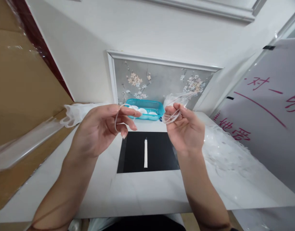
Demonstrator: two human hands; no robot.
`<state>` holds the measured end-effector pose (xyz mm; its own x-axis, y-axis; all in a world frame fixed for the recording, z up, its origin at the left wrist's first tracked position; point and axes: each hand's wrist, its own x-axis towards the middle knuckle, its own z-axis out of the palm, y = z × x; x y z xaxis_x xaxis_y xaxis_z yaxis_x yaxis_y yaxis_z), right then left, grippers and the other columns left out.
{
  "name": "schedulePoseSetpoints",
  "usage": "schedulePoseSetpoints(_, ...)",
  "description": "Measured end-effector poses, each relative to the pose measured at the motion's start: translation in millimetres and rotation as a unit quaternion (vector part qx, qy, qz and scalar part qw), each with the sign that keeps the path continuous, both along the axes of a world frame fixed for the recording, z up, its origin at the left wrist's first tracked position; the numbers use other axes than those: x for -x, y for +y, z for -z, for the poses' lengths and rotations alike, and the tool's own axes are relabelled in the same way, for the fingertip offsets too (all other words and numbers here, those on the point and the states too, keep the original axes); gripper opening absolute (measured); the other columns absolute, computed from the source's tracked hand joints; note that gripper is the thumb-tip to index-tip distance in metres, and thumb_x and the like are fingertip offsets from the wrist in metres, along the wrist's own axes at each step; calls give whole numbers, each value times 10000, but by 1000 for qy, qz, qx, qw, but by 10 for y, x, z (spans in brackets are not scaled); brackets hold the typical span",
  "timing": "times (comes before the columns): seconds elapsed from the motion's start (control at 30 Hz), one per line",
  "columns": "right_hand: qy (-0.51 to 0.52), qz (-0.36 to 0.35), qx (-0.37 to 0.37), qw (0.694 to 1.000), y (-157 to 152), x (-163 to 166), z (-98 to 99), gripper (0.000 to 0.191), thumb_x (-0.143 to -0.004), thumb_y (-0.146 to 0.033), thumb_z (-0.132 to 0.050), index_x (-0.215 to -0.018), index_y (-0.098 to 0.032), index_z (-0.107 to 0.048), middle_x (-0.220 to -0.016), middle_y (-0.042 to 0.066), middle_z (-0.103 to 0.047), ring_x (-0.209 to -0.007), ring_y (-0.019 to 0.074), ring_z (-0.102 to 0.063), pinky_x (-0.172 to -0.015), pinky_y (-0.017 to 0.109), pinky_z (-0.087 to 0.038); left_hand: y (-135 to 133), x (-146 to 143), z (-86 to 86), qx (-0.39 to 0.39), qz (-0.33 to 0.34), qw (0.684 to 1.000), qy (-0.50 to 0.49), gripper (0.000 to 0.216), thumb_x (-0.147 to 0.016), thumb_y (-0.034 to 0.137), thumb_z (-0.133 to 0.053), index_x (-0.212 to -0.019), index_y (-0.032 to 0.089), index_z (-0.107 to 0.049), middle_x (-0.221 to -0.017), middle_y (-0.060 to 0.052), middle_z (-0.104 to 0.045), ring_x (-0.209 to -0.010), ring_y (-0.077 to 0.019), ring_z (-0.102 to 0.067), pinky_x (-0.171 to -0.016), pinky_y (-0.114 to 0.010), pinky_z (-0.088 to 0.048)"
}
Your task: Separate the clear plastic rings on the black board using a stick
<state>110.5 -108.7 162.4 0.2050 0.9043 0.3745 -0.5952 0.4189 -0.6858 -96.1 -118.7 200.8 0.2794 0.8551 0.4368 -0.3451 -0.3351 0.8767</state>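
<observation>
My left hand [101, 126] is raised above the white table [137, 192] and pinches one thin clear elastic band [116, 120] that loops round its fingers. My right hand [184, 126], at the same height and a little apart, is closed on a small bunch of clear elastic bands [171, 117]. Below and between the hands lies a black mat [133, 154] with a narrow white strip [145, 153] lying lengthwise on it.
A turquoise basket [147, 106] with white round pieces stands at the table's back, a clear plastic bag [176, 98] beside it. Crumpled clear plastic [224, 150] covers the right side. A whiteboard with red writing [267, 109] leans at the right; cardboard [22, 89] at the left.
</observation>
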Motion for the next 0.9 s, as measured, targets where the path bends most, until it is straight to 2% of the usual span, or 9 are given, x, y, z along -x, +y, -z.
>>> schedulePoseSetpoints(0.17,-62,-132,-81,986,-118,61,-27,394,-778,-256,-677,-1158,-358,-697,-1304,-21,-691,-1336,257,-570,-1127,565,-450,-48,-8,46,-47,8,999,26,191,-859,256,-647,-938,196,-811,-1014,-96,-784,-697,-195,-728,-423,-204,-496)
schedulePoseSetpoints(0.3,-112,-140,-86,980,-226,152,-11,340,-797,-263,-737,-1114,-384,-716,-1428,-37,-611,-1358,268,-551,-1071,555,-509,-145,-18,96,-111,-84,987,82,166,-868,235,-729,-1018,257,-797,-1083,-63,-771,-711,-158,-706,-464,-200,-511)
schedulePoseSetpoints(0.37,-133,-147,-46,979,-243,200,8,342,-816,-336,-759,-1152,-377,-709,-1419,-11,-619,-1289,267,-611,-1009,523,-562,-201,-15,111,-149,-131,973,118,191,-874,247,-746,-1059,278,-787,-1068,-48,-771,-731,-151,-697,-535,-220,-546)
schedulePoseSetpoints(0.43,-144,-193,-8,971,-236,232,30,442,-814,-442,-771,-1240,-381,-670,-1377,8,-649,-1187,247,-676,-955,475,-597,-252,-13,115,-197,-151,957,147,216,-867,230,-757,-1070,297,-782,-1057,-32,-770,-789,-163,-705,-641,-256,-582)
schedulePoseSetpoints(0.5,-149,-282,15,948,-224,248,53,531,-807,-544,-759,-1296,-377,-635,-1311,11,-684,-1106,212,-710,-946,417,-600,-297,-16,104,-239,-155,941,182,213,-855,216,-762,-1047,307,-782,-1037,-22,-770,-859,-185,-711,-727,-288,-591)
schedulePoseSetpoints(0.6,-155,-412,15,898,-243,278,80,597,-772,-702,-706,-1242,-337,-666,-1161,15,-735,-1008,186,-730,-900,336,-601,-358,-36,52,-261,-146,916,266,106,-875,232,-722,-931,296,-786,-963,-15,-769,-873,-199,-710,-671,-271,-568)
schedulePoseSetpoints(0.73,-197,-416,23,888,-334,393,81,705,-798,-858,-487,-1045,-242,-724,-910,62,-754,-905,222,-742,-700,290,-605,-414,-37,-54,-292,-117,878,360,175,-871,194,-677,-721,261,-737,-785,2,-745,-766,-181,-691,-628,-253,-534)
schedulePoseSetpoints(0.8,-179,-422,44,888,-379,457,69,709,-842,-850,-411,-1028,-235,-709,-903,65,-751,-926,226,-737,-708,297,-604,-434,-11,-104,-294,-107,871,380,177,-850,183,-683,-699,262,-727,-767,6,-744,-767,-191,-689,-657,-269,-540)
schedulePoseSetpoints(0.9,-123,-458,79,877,-444,502,48,659,-882,-802,-404,-1137,-251,-661,-1011,62,-752,-1025,223,-717,-803,326,-607,-476,37,-155,-269,-91,883,374,153,-839,200,-692,-708,269,-729,-773,1,-745,-805,-221,-697,-699,-305,-558)
